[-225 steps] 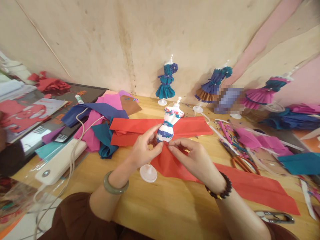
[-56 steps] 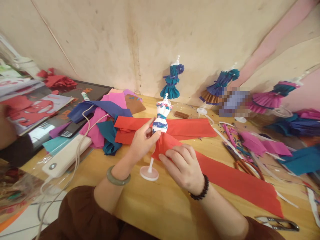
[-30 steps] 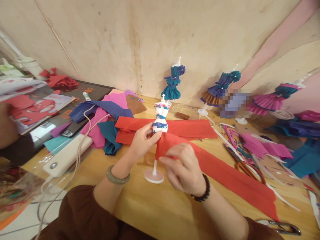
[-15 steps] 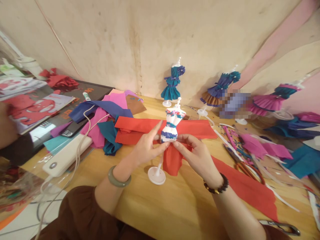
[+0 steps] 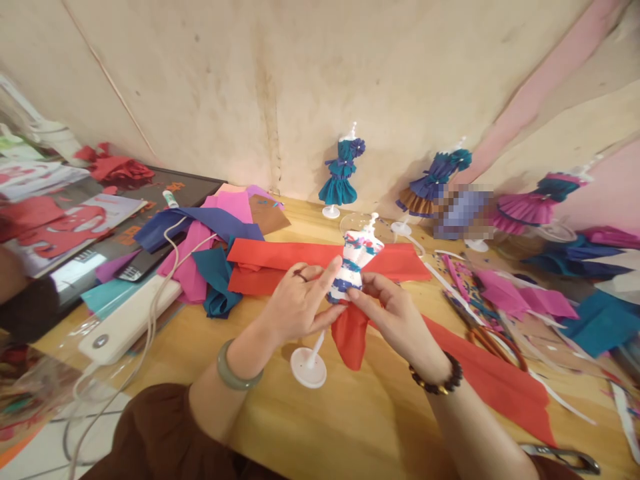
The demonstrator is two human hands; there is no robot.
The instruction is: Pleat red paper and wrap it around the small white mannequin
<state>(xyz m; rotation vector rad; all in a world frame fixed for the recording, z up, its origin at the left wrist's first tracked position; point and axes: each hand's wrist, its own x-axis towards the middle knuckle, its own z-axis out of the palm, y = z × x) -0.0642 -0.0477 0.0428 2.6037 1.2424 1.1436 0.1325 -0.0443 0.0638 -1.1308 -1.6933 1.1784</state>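
A small white dress-form mannequin [image 5: 354, 257] leans to the right between my hands, bits of blue, teal and pink stuck to its torso. Its round white base [image 5: 309, 367] shows below on its thin stem. My left hand [image 5: 303, 300] is closed round the left side of the hips, thumb low and index finger along the waist. On the other side my right hand [image 5: 397, 313] pinches a red crepe paper piece [image 5: 349, 340] against the lower hip, thumb in front. That piece hangs down beside the stem; its back part is hidden.
Behind stand dressed mannequins [image 5: 339, 177] by the wall. Folded red crepe paper [image 5: 285, 257] lies just beyond my hands, with a long red strip [image 5: 493, 373] to the right. Orange-handled scissors [image 5: 497, 347], a craft knife [image 5: 560, 457], paper scraps and a white power strip [image 5: 130, 320] surround the work.
The mannequin has tilted further to the right, its head now right of where it was. My hands have shifted slightly with it, and the hanging red paper has swung a little.
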